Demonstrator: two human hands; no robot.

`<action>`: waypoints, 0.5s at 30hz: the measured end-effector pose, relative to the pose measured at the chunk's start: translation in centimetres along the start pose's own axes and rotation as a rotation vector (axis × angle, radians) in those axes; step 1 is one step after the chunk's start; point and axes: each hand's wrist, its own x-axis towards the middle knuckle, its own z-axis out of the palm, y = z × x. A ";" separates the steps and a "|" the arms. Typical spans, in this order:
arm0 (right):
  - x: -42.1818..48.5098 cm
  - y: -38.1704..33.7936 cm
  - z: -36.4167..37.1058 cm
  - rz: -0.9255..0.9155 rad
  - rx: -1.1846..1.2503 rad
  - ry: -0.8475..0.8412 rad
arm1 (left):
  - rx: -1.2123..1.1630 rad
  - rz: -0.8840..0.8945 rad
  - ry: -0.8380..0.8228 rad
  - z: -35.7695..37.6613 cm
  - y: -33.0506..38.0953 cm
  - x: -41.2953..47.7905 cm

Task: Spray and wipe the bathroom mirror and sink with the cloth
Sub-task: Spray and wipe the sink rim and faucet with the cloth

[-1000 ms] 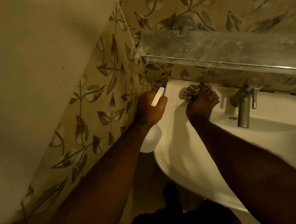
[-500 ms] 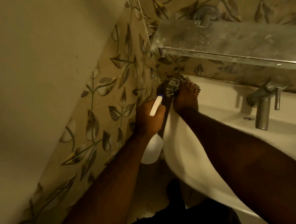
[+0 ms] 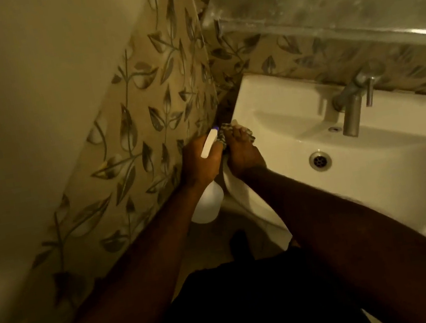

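— Where is the cloth (image 3: 233,135) now?
— At the centre of the frame, on the left rim of the sink (image 3: 376,180). The right hand (image 3: 244,156) presses it, fingers closed over it.
— And the left hand (image 3: 198,163)?
— It grips the spray bottle (image 3: 207,204), just beside the sink.

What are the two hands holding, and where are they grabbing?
The left hand grips the spray bottle at its neck, under the white trigger head. The right hand presses a bunched patterned cloth under its fingers on the sink's left rim.
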 end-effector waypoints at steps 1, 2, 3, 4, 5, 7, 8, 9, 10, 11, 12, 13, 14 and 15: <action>-1.1 0.0 0.5 -0.020 -0.002 -0.010 | -0.007 -0.021 -0.010 0.0 -0.1 -0.5; -2.2 0.0 1.0 -0.045 -0.002 -0.019 | -0.021 -0.037 -0.022 0.0 -0.1 -0.9; -3.2 0.1 1.5 -0.069 -0.007 -0.031 | -0.036 -0.043 -0.036 0.0 -0.2 -1.3; -4.1 0.1 2.0 -0.083 -0.017 -0.046 | -0.045 -0.038 -0.046 0.0 -0.3 -1.8; -4.9 0.1 2.4 -0.085 -0.027 -0.062 | -0.040 -0.029 -0.055 0.0 -0.5 -2.1; -6.5 0.3 3.0 -0.086 -0.046 -0.086 | -0.002 -0.001 -0.078 0.0 -0.9 -2.8; -7.3 0.4 3.2 -0.097 -0.060 -0.093 | 0.019 0.014 -0.096 0.1 -1.2 -3.1; -8.2 0.6 3.3 -0.115 -0.077 -0.095 | 0.034 0.027 -0.113 0.1 -1.6 -3.4; -9.1 0.8 3.4 -0.138 -0.097 -0.097 | 0.044 0.031 -0.133 0.3 -2.1 -3.7; -10.0 1.0 3.3 -0.165 -0.117 -0.101 | 0.049 0.031 -0.149 0.4 -2.5 -3.9; -10.9 1.1 3.0 -0.188 -0.134 -0.106 | 0.047 0.032 -0.162 0.5 -3.0 -4.2; -11.9 1.4 2.8 -0.197 -0.149 -0.112 | 0.041 0.041 -0.183 0.8 -3.4 -4.6; -12.8 1.7 2.5 -0.201 -0.165 -0.122 | 0.033 0.059 -0.204 1.0 -3.6 -5.1; -13.7 2.2 2.3 -0.210 -0.182 -0.130 | 0.029 0.072 -0.226 1.4 -3.8 -5.7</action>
